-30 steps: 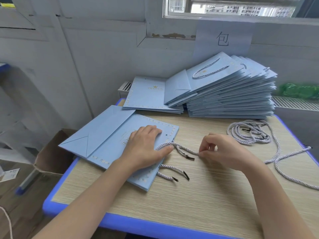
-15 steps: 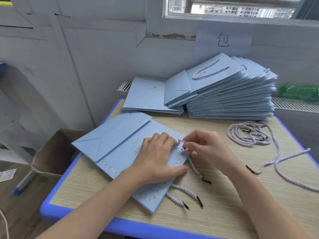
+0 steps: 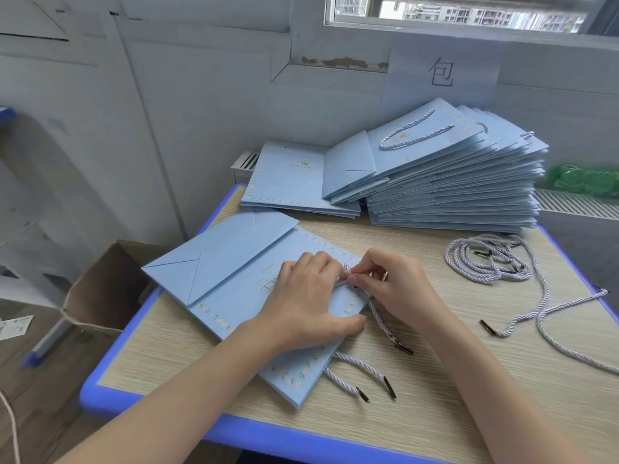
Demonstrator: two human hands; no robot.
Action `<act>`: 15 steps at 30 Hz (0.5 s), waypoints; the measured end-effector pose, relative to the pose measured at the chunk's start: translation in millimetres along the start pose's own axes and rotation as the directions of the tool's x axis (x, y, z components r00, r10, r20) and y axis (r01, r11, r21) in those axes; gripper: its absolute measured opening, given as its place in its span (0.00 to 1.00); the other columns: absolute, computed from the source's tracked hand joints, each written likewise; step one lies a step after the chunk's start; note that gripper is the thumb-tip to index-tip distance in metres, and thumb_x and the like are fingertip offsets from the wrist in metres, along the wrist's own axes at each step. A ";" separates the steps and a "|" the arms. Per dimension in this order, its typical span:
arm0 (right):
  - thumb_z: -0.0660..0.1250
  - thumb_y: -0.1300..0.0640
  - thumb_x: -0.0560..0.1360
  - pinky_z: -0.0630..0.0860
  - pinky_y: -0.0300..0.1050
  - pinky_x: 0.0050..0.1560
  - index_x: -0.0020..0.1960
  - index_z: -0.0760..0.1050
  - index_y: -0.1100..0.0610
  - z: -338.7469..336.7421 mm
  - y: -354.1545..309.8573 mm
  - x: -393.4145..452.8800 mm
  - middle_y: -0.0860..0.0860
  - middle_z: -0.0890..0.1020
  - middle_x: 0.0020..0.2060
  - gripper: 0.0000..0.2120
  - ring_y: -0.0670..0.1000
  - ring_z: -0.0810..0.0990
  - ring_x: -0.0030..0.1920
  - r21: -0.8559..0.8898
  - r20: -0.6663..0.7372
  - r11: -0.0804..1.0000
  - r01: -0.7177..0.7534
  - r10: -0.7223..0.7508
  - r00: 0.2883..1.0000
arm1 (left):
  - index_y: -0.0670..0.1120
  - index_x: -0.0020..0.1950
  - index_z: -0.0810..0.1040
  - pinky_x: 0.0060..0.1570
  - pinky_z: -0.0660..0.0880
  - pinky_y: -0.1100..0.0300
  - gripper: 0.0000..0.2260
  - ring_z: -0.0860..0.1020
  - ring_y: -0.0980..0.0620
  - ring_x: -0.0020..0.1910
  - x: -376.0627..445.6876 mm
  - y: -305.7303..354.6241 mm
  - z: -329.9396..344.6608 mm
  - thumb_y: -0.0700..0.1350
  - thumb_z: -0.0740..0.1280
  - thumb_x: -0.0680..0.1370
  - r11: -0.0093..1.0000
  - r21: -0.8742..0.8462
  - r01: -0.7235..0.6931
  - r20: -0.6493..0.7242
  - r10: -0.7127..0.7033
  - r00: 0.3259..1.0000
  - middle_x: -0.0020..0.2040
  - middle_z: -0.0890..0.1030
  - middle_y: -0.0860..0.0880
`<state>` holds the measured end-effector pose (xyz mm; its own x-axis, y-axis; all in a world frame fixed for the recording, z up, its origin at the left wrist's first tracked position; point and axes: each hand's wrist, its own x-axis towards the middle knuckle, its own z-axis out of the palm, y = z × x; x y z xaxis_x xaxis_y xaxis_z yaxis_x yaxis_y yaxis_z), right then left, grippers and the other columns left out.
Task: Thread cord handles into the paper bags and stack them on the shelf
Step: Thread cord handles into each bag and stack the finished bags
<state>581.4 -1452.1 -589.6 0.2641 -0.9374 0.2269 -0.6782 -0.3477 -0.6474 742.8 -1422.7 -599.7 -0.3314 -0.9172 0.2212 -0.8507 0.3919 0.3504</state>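
Fingers (image 3: 360, 279) on one cord (image 3: 382, 321)

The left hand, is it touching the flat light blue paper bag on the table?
Touching. The head view shows the left hand lying on the flat light blue paper bag, no gap between them.

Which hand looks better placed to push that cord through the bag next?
The right hand: its fingers already pinch the cord at the bag's edge, while the left hand lies flat, pinning the bag down.
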 end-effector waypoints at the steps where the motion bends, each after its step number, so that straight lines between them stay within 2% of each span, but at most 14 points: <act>1: 0.72 0.60 0.70 0.66 0.32 0.36 0.39 0.79 0.54 0.4 0.1 0.2 0.43 0.78 0.32 0.04 0.42 0.73 0.33 -0.017 -0.001 1.000 0.017 -0.017 1.000 | 0.55 0.60 0.70 0.57 0.55 0.62 0.34 0.64 0.59 0.59 -0.1 -0.1 -0.6 0.70 0.51 0.59 1.000 -0.018 0.002 -0.006 -0.002 1.000 0.56 0.69 0.59; 3: 0.70 0.62 0.71 0.66 0.30 0.37 0.40 0.79 0.56 0.2 0.0 -0.3 0.44 0.76 0.34 0.02 0.40 0.72 0.35 -0.054 0.005 0.997 0.061 -0.061 0.998 | 0.55 0.58 0.71 0.58 0.58 0.62 0.32 0.66 0.59 0.58 0.1 -0.2 -2.6 0.69 0.52 0.60 0.997 -0.072 0.010 -0.020 -0.011 1.000 0.54 0.70 0.60; 5: 0.66 0.64 0.72 0.65 0.29 0.37 0.41 0.81 0.57 -2.1 -2.1 -3.0 0.45 0.74 0.37 0.06 0.38 0.72 0.35 -0.066 0.037 0.995 0.070 -0.067 0.997 | 0.55 0.54 0.72 0.59 0.63 0.59 0.28 0.68 0.59 0.55 0.6 -1.0 -4.9 0.68 0.54 0.60 0.989 -0.146 0.027 -0.034 -0.032 0.999 0.52 0.72 0.59; 8: 0.62 0.66 0.73 0.64 0.28 0.37 0.42 0.83 0.56 -7.8 -4.9 -7.3 0.46 0.74 0.40 0.11 0.36 0.72 0.37 -0.014 0.073 0.998 0.054 -0.053 0.996 | 0.56 0.46 0.74 0.54 0.68 0.60 0.22 0.70 0.59 0.50 0.9 -2.6 -7.6 0.67 0.58 0.60 0.968 -0.246 0.045 -0.063 -0.062 0.996 0.47 0.74 0.58; 10: 0.62 0.65 0.73 0.64 0.29 0.37 0.41 0.83 0.55 -10.3 -5.6 -9.5 0.46 0.74 0.40 0.12 0.36 0.71 0.38 -0.011 0.067 0.998 0.060 -0.059 0.996 | 0.56 0.39 0.75 0.49 0.70 0.61 0.17 0.71 0.59 0.46 0.7 -2.9 -8.6 0.66 0.60 0.60 0.953 -0.297 0.053 -0.082 -0.081 0.993 0.42 0.76 0.58; 13: 0.59 0.59 0.71 0.63 0.33 0.35 0.37 0.78 0.57 -12.1 -4.7 -12.3 0.45 0.73 0.37 0.10 0.39 0.71 0.36 -0.061 -0.039 0.994 0.093 -0.096 0.995 | 0.52 0.32 0.78 0.42 0.73 0.60 0.12 0.74 0.58 0.35 1.7 -4.0 -11.1 0.60 0.68 0.64 0.930 -0.358 0.081 -0.102 -0.125 0.987 0.36 0.78 0.55; 15: 0.57 0.56 0.68 0.67 0.38 0.36 0.36 0.76 0.57 -14.8 -2.7 -14.0 0.44 0.73 0.33 0.10 0.43 0.71 0.35 -0.090 -0.157 0.988 0.124 -0.137 0.978 | 0.51 0.29 0.77 0.40 0.72 0.61 0.11 0.75 0.57 0.32 3.3 -6.4 -13.1 0.56 0.69 0.66 0.921 -0.377 0.095 -0.136 -0.157 0.978 0.33 0.78 0.55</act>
<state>569.4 -1438.3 -580.3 0.2437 -0.8717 0.4252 -0.6990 -0.4618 -0.5460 752.5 -1427.3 -589.2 -0.1357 -0.9489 0.2850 -0.6617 0.3009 0.6867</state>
